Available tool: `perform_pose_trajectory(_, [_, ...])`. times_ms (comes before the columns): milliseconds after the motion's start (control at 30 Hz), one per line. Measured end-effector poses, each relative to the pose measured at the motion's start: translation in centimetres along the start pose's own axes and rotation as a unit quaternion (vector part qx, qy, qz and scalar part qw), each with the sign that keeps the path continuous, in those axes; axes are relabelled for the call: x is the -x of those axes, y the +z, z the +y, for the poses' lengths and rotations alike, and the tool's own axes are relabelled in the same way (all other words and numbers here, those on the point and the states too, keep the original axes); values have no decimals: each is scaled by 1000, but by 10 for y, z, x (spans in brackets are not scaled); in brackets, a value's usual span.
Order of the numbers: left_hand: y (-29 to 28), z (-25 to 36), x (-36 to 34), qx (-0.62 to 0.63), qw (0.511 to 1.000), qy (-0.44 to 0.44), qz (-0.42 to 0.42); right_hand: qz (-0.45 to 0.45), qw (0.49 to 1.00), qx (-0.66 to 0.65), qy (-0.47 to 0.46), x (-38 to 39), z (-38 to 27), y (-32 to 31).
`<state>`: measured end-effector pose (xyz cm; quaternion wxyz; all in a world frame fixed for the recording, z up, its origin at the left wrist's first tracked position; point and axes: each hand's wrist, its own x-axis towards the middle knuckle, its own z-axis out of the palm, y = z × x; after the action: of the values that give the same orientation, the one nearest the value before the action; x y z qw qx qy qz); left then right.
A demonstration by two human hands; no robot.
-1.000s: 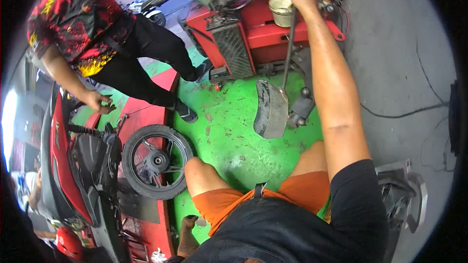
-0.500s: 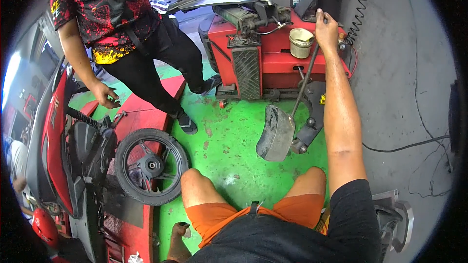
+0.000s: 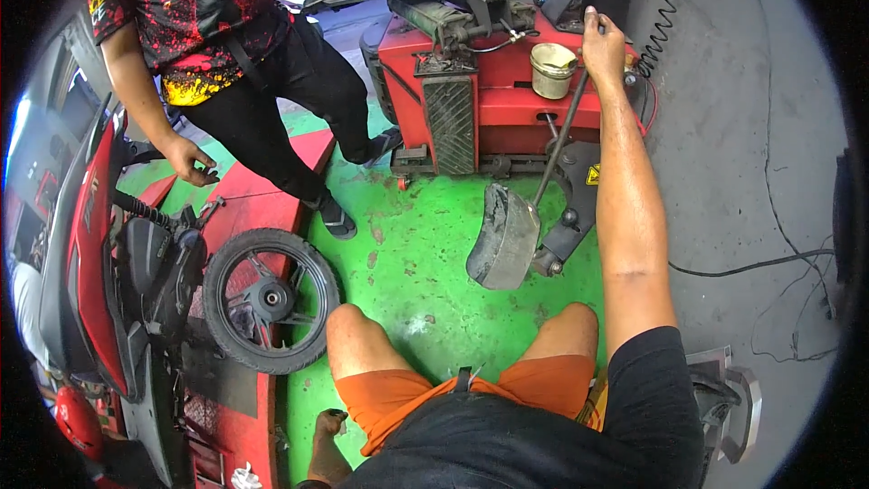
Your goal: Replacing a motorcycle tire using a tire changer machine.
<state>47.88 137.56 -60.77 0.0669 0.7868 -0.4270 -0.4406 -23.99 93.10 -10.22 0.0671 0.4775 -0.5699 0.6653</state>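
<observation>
Red tyre machine [image 3: 507, 100] ahead, right hand [image 3: 603, 45] clenched round its long lever [image 3: 559, 140]; left hand [image 3: 326, 424] hangs low, grip unclear.

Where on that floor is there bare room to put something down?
The green floor lies bare between the motorcycle wheel, the red machine and the person's knees. Grey concrete right of the right hand is open too, apart from a cable. It is crowded at left, around the red motorcycle and the standing co-worker.
</observation>
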Motion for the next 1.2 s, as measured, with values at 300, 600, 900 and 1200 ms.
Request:
perform_pose_trajectory(300, [-6,-25,-2,103,994,36,-8,2,1000,8,3,-5,4,4])
perform_pose_trajectory(600, [-6,-8,6,42,998,25,26,33,998,-61,-5,-7,4,-9])
perform_pose_trajectory(900, [8,-45,24,18,999,17,35,154,934,-316,71,57,-31,-170])
perform_pose_trajectory(1200, [7,-30,-1,157,987,38,-1,84,883,-456,67,118,17,-292])
